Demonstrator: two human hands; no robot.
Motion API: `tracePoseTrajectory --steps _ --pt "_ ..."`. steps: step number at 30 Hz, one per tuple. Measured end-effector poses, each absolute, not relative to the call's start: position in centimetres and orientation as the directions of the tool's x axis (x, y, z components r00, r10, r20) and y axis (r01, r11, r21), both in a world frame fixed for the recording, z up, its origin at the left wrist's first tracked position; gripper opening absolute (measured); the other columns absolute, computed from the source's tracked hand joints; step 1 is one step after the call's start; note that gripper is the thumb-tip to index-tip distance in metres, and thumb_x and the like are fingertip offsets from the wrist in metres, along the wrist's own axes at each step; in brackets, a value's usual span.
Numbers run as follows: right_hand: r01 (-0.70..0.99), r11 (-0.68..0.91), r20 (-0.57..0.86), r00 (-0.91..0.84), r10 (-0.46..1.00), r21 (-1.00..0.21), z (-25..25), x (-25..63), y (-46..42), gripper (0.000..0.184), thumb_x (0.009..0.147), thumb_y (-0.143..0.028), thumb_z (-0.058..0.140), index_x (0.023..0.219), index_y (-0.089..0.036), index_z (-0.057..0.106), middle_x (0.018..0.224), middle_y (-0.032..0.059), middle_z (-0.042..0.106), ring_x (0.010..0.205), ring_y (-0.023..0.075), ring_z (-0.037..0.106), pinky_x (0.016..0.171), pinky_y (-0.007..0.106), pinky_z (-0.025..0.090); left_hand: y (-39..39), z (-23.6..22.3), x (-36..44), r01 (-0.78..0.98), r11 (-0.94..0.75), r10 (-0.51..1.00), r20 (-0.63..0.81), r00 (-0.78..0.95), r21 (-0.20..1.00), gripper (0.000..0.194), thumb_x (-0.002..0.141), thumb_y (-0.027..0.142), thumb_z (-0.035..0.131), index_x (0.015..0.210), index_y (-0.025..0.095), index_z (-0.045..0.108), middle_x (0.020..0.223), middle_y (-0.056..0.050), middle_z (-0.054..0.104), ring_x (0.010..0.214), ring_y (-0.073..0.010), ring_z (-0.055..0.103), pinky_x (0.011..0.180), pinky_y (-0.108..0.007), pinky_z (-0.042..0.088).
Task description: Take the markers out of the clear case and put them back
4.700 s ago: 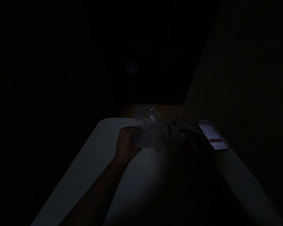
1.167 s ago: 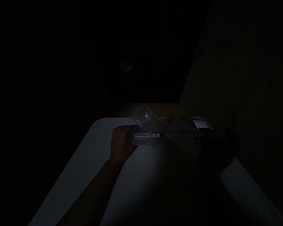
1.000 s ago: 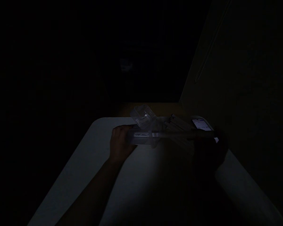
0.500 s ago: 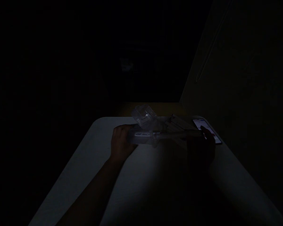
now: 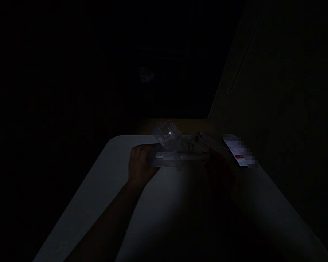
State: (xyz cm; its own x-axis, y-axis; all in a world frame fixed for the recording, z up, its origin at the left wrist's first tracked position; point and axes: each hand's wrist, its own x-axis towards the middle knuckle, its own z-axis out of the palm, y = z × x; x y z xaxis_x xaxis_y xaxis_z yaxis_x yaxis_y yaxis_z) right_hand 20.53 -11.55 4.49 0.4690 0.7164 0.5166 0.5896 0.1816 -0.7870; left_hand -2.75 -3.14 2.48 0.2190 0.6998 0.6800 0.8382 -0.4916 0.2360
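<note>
My left hand (image 5: pixel 139 163) is wrapped round the closed end of a clear plastic case (image 5: pixel 153 161), which lies on its side on the table. The case's clear lid (image 5: pixel 166 134) is tilted up at its far side. A pale marker (image 5: pixel 192 157) lies level, its left part inside the case mouth. My right hand (image 5: pixel 221 170), very dark, grips the marker's right end, with the fingers hard to make out. Inside the case shows a small white label or marking (image 5: pixel 160 155). Just beyond the right hand, several pale markers (image 5: pixel 209 141) with dark ends lie loose.
A lit phone (image 5: pixel 236 150) lies at the far right of the white table (image 5: pixel 98 193), near its edge. The room is very dark. A wall (image 5: pixel 284 91) with a hanging cord (image 5: pixel 232 85) rises on the right.
My right hand has moved left, away from the phone, pushing the marker farther into the case. My left hand and the case have stayed in place.
</note>
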Motion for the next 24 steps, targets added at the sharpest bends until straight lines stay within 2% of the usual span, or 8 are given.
tracePoseTrajectory --steps 5,9,12,15,19,24 --pt "0.563 0.121 0.429 0.453 0.782 -0.817 4.1 20.4 -11.5 0.044 0.088 -0.047 0.044 0.114 -0.018 0.065 0.104 0.0097 0.072 0.086 0.0192 0.068 0.07 0.031 0.056 -3.2 2.6 -2.7 0.833 -0.508 0.68 0.696 0.231 0.22 0.044 0.069 0.034 0.067 0.108 0.015 0.058 0.104 -0.01 0.064 0.101 -0.0266 0.056 0.089 -0.041 0.042" --pt "0.556 0.099 0.394 0.44 0.807 -0.825 4.1 20.2 -11.3 0.039 0.088 -0.043 0.047 0.113 -0.021 0.066 0.106 0.0076 0.072 0.089 0.0186 0.068 0.076 0.031 0.056 -3.3 2.6 -2.7 0.829 -0.52 0.664 0.708 0.24 0.206 0.044 0.069 0.032 0.067 0.108 0.014 0.058 0.105 -0.011 0.064 0.101 -0.0269 0.056 0.089 -0.041 0.043" --pt "0.576 0.095 0.386 0.407 0.828 -0.812 4.0 20.1 -11.1 0.037 0.087 -0.038 0.046 0.113 -0.022 0.067 0.104 0.0072 0.072 0.086 0.0178 0.068 0.074 0.03 0.056 -3.2 2.7 -2.7 0.838 -0.501 0.695 0.677 0.241 0.215 0.041 0.069 0.032 0.067 0.106 0.015 0.06 0.105 -0.011 0.064 0.101 -0.0273 0.056 0.09 -0.041 0.042" --pt "0.639 0.159 0.436 0.304 0.847 -0.753 3.6 20.4 -10.6 0.036 0.086 -0.036 0.046 0.109 -0.021 0.069 0.101 0.0084 0.071 0.081 0.0168 0.067 0.07 0.029 0.056 -3.2 2.8 -2.6 0.847 -0.48 0.721 0.652 0.234 0.227 0.041 0.069 0.034 0.068 0.105 0.016 0.06 0.105 -0.01 0.064 0.101 -0.0277 0.056 0.09 -0.041 0.042" --pt "0.689 0.301 0.544 0.159 0.824 -0.659 2.9 20.8 -9.9 0.034 0.086 -0.034 0.047 0.107 -0.019 0.069 0.098 0.0099 0.07 0.086 0.0174 0.067 0.074 0.029 0.056 -3.3 2.8 -2.6 0.841 -0.503 0.686 0.685 0.248 0.199 0.043 0.068 0.031 0.068 0.106 0.014 0.06 0.104 -0.011 0.064 0.101 -0.0274 0.056 0.09 -0.041 0.042" --pt "0.743 0.314 0.576 0.116 0.809 -0.591 2.2 20.5 -9.3 0.035 0.088 -0.032 0.041 0.107 -0.02 0.068 0.1 0.0103 0.069 0.094 0.0203 0.064 0.082 0.036 0.054 -3.4 2.6 -2.6 0.828 -0.532 0.645 0.718 0.262 0.176 0.047 0.068 0.03 0.068 0.11 0.014 0.057 0.106 -0.01 0.063 0.101 -0.0271 0.055 0.088 -0.04 0.043"
